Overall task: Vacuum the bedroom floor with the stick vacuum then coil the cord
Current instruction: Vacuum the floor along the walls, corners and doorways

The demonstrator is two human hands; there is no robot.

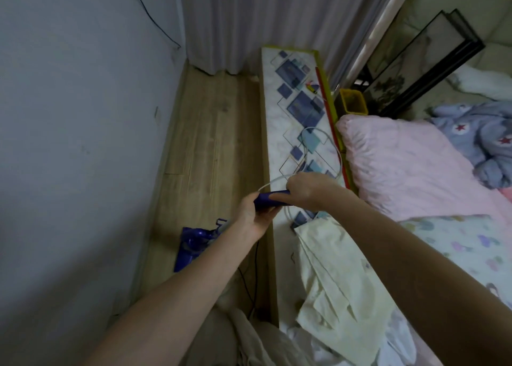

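Head cam, going left to right: purple stick vacuum (pixel 194 243) stands on the wood floor (pixel 210 133) by the left wall, left hand (pixel 253 216) wrapped round its handle (pixel 273 198), right hand (pixel 307 189) pinching the white cord (pixel 329 144) looped over the patterned ledge (pixel 293 116). Cord looks light and springy, so I'd grab it near the handle; pink pillow (pixel 407 166) and bedding crowd the right.
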